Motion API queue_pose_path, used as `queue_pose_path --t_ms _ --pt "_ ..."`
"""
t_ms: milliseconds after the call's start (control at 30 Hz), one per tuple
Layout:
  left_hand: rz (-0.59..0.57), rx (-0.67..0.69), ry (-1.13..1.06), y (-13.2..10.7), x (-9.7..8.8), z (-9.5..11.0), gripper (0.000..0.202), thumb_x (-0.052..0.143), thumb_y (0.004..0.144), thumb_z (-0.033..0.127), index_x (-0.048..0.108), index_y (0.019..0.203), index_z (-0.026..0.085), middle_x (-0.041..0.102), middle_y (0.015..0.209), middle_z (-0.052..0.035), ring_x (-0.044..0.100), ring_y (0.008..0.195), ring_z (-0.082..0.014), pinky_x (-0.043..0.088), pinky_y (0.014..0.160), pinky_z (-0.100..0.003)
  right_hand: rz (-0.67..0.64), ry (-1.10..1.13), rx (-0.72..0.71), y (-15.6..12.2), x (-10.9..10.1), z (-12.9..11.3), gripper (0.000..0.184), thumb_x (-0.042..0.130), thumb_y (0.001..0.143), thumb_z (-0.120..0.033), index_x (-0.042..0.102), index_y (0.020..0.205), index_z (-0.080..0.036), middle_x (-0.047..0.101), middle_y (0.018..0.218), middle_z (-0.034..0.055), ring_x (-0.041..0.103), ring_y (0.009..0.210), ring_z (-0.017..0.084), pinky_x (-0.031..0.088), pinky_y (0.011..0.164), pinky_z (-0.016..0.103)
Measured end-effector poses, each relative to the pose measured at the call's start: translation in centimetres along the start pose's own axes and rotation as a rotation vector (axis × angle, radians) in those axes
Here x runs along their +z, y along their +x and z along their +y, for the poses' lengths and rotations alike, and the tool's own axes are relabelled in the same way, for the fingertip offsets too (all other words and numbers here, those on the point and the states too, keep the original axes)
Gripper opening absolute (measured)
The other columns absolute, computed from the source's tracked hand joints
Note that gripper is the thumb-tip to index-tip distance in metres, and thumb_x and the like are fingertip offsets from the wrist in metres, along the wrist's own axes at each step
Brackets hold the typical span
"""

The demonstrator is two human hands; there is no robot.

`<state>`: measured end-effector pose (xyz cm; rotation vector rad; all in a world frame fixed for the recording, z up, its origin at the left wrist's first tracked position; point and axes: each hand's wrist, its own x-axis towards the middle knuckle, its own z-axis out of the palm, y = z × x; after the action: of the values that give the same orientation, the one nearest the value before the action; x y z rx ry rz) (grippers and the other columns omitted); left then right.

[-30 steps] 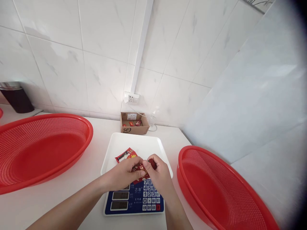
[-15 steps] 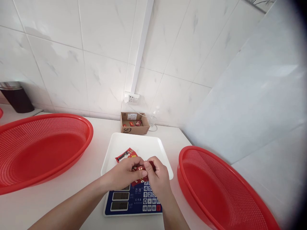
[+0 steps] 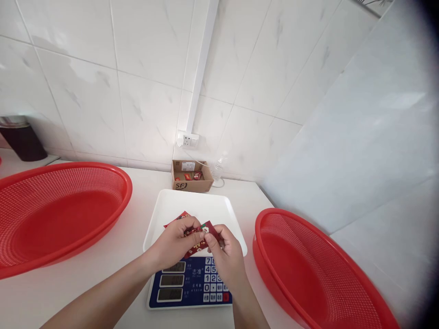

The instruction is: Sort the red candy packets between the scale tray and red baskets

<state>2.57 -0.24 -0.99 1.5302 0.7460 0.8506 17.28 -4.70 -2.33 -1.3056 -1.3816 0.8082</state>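
Note:
Both hands meet over the front of a white scale tray (image 3: 206, 205). My left hand (image 3: 173, 244) and my right hand (image 3: 224, 251) are closed on the same small dark red packet (image 3: 200, 235), each pinching one side of it. A second red packet (image 3: 178, 218) lies on the tray just behind my left hand, partly hidden by its fingers. Below the hands is the blue face of the scale (image 3: 190, 285) with its displays and keypad.
A large red mesh basket (image 3: 61, 214) stands to the left and another red basket (image 3: 308, 269) to the right. A small cardboard box (image 3: 192, 176) with red packets sits by the tiled wall, under a socket (image 3: 187, 140). A dark container (image 3: 20, 139) stands far left.
Both hands have lifted slightly away from the keypad toward the tray. The red packet between them is spread wider and shows more than before.

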Motion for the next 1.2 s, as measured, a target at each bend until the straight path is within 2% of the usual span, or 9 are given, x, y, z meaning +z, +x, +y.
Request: queue_pose_path --t_ms 133,267,433,533,700,833,967,1067,1200 --pt "-0.027 -0.017 -0.016 0.1 0.0 -0.1 0.026 0.058 0.082 0.041 0.054 0.073 0.016 0.051 0.070 0.0015 0.048 0.064 -0.0114 0.039 0.058 -0.024 0.067 -0.031 -0.010 0.0 -0.1 -0.2 0.029 0.053 0.083 -0.046 0.052 0.071 -0.020 0.054 0.060 -0.0029 0.050 0.056 0.013 0.042 0.054 0.023" --pt "-0.012 -0.064 -0.144 0.2 0.0 0.0 0.029 0.062 0.078 0.044 0.051 0.085 0.018 0.057 0.073 0.0008 0.053 0.065 -0.0125 0.043 0.061 -0.027 0.162 -0.009 0.017 0.1 -0.4 -0.2 0.031 0.052 0.084 -0.048 0.051 0.071 -0.021 0.054 0.060 -0.0022 0.049 0.055 0.012 0.042 0.052 0.024" --pt "-0.031 -0.058 -0.181 0.3 0.1 0.0 0.032 0.065 0.076 0.046 0.052 0.081 0.017 0.057 0.072 0.0002 0.056 0.066 -0.0137 0.046 0.063 -0.030 0.065 0.064 0.062 0.4 -1.0 -0.1 0.031 0.054 0.082 -0.050 0.057 0.081 -0.020 0.056 0.064 -0.0012 0.047 0.054 0.012 0.038 0.048 0.023" --pt "-0.018 -0.045 -0.098 0.2 0.1 0.0 0.029 0.063 0.078 0.045 0.053 0.080 0.017 0.054 0.071 0.0010 0.053 0.065 -0.0130 0.044 0.061 -0.028 -0.002 0.044 0.067 0.4 -1.0 -0.2 0.034 0.053 0.083 -0.051 0.057 0.071 -0.019 0.053 0.059 -0.0020 0.045 0.053 0.012 0.037 0.048 0.023" --pt "-0.029 -0.080 -0.066 0.0 0.3 -0.1 0.029 0.063 0.077 0.043 0.051 0.086 0.019 0.051 0.067 0.0040 0.047 0.061 -0.0114 0.041 0.058 -0.027 0.071 -0.017 0.054 0.4 -0.9 -0.3 0.037 0.050 0.085 -0.050 0.053 0.064 -0.019 0.051 0.056 -0.0020 0.044 0.053 0.012 0.036 0.049 0.024" --pt "-0.070 -0.072 -0.116 0.0 0.3 0.1 0.032 0.060 0.078 0.049 0.052 0.078 0.018 0.052 0.071 0.0014 0.050 0.066 -0.0129 0.044 0.060 -0.028 0.072 0.037 0.061 0.3 -0.9 0.0 0.038 0.051 0.084 -0.051 0.053 0.064 -0.019 0.052 0.055 -0.0016 0.046 0.052 0.012 0.037 0.049 0.024" --pt "-0.055 -0.070 -0.130 0.0 0.1 0.4 0.033 0.059 0.078 0.050 0.053 0.078 0.017 0.051 0.070 0.0013 0.050 0.065 -0.0128 0.043 0.061 -0.027 0.012 0.149 0.062 0.3 -1.2 0.4 0.036 0.052 0.083 -0.053 0.061 0.079 -0.017 0.058 0.063 0.0008 0.051 0.055 0.013 0.039 0.048 0.024" --pt "-0.072 -0.082 -0.059 -0.1 -0.2 0.3 0.030 0.059 0.079 0.047 0.054 0.078 0.018 0.050 0.069 0.0020 0.049 0.065 -0.0130 0.041 0.060 -0.026 -0.003 0.145 0.080 0.4 -1.5 0.3 0.038 0.053 0.082 -0.054 0.064 0.089 -0.018 0.062 0.071 0.0029 0.054 0.062 0.015 0.042 0.052 0.025" --pt "-0.108 -0.055 0.119 -0.4 -0.3 -0.2 0.026 0.056 0.081 0.044 0.054 0.078 0.019 0.049 0.069 0.0030 0.046 0.064 -0.0130 0.038 0.059 -0.025 0.037 0.052 0.106 0.6 -1.7 -0.3 0.037 0.055 0.079 -0.054 0.060 0.069 -0.019 0.059 0.065 0.0004 0.053 0.062 0.015 0.043 0.056 0.025"
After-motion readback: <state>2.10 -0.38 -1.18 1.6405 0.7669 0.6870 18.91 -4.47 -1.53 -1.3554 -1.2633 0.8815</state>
